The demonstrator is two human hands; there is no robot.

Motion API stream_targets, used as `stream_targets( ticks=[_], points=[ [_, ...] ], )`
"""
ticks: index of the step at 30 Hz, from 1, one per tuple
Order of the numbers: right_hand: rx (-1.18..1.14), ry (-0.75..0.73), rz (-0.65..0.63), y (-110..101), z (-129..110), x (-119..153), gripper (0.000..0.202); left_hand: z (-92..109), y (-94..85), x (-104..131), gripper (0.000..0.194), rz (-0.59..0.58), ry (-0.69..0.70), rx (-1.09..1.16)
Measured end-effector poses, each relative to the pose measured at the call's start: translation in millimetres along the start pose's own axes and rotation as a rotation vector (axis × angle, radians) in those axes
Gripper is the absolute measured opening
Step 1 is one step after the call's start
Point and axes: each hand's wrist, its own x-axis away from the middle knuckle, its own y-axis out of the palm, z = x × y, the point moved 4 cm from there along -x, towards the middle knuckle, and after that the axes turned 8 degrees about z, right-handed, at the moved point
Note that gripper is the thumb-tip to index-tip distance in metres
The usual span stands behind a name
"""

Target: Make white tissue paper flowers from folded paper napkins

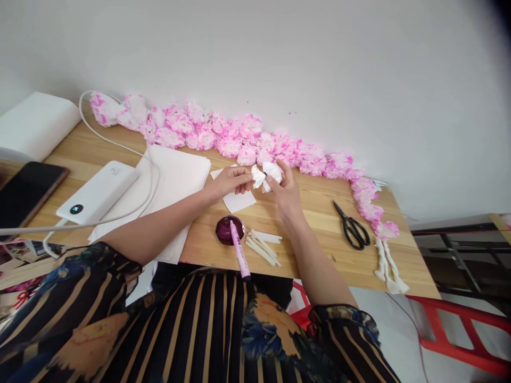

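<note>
A white paper flower [272, 171], gathered at its middle by a dark tie, is between my two hands above the table. My left hand [233, 181] pinches the ruffled left end of it. My right hand [286, 190] holds the other end, thumb near the dark tie. Under them lie small white paper squares [239, 201]. Closer to me, a pink marker [239, 250] leans on a dark purple bowl [224, 232]. Several thin off-white sticks [263, 247] lie beside the bowl.
Along the wall runs a row of pink-and-white paper flowers [203, 133], ending at twisted white strips [387, 266]. Black scissors [353, 229] lie at right. Left are a paper stack [179, 165], a white power bank [99, 191] with cable, and a phone [30, 191].
</note>
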Motion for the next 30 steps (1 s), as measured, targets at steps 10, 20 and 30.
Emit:
stream_targets(
  ticks=[10, 20, 30],
  points=[
    [-0.147, 0.112, 0.05, 0, 12, -4, 0.071, 1, 3.9, 1, 0.029, 0.001, 0.149, -0.132],
    [-0.03, 0.099, -0.008, 6, 15, -2, 0.064, 6, 5.3, 8, 0.013, 0.081, 0.21, -0.3],
    [0.643, -0.732, 0.081, 6, -46, 23, 0.022, -4, 6.1, 4, 0.013, 0.069, 0.021, -0.03]
  ],
)
